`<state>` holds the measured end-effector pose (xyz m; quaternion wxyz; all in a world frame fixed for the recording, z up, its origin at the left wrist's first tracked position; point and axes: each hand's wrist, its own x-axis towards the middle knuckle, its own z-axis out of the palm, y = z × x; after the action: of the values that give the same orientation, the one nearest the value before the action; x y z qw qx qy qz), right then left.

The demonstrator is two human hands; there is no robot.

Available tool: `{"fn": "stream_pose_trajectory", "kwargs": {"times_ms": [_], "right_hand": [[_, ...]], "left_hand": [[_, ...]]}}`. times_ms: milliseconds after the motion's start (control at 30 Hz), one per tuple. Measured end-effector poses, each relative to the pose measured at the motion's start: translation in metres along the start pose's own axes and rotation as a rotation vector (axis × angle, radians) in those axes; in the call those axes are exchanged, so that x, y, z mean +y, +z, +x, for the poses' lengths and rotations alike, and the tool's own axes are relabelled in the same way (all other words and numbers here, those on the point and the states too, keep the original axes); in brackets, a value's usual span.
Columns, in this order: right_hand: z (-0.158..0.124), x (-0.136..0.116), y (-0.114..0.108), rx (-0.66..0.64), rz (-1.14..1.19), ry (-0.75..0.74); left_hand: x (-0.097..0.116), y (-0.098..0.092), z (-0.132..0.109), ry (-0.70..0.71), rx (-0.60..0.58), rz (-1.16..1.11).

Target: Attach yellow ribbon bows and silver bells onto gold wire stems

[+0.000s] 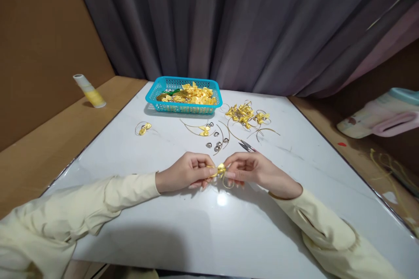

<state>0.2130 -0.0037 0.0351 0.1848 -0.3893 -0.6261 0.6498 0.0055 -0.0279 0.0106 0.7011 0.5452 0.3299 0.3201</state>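
Observation:
Between my hands, just above the white tabletop, is a small yellow ribbon bow [221,168] with a thin looped cord and a shiny silver bit. My left hand [191,171] pinches its left side between thumb and fingers. On the other side, my right hand [253,171] grips the bow and cord with closed fingertips. Scissors [248,146] lie just beyond the right hand, their handles hidden behind it. Several silver heart-shaped beads [218,144] are scattered ahead of the hands, near another yellow bow [204,130] with cord.
A blue basket [183,108] of yellow bows stands at the back. To its right is a pile of corded bows [242,114]. One looped bow [144,129] lies left. A spool of yellow thread [90,91] stands beyond the left edge; a pale jug-like container [376,115] is at right.

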Motion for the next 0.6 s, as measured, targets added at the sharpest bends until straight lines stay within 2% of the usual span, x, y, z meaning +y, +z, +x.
{"fn": "stream_pose_trajectory", "kwargs": {"times_ms": [167,233,400,600], "right_hand": [[-0.007,-0.010,0.005,0.206,-0.222,-0.152],[-0.010,-0.012,0.008,0.252,-0.273,-0.168],[-0.013,-0.007,0.018,0.273,-0.327,-0.149],[-0.011,-0.002,0.028,0.287,-0.231,-0.135]], "left_hand": [[-0.001,0.001,0.000,0.029,0.053,0.044],[-0.002,0.001,0.000,0.036,0.082,0.058],[-0.002,0.004,0.000,0.055,0.106,0.085],[-0.004,0.004,-0.001,0.071,0.105,0.132]]}}
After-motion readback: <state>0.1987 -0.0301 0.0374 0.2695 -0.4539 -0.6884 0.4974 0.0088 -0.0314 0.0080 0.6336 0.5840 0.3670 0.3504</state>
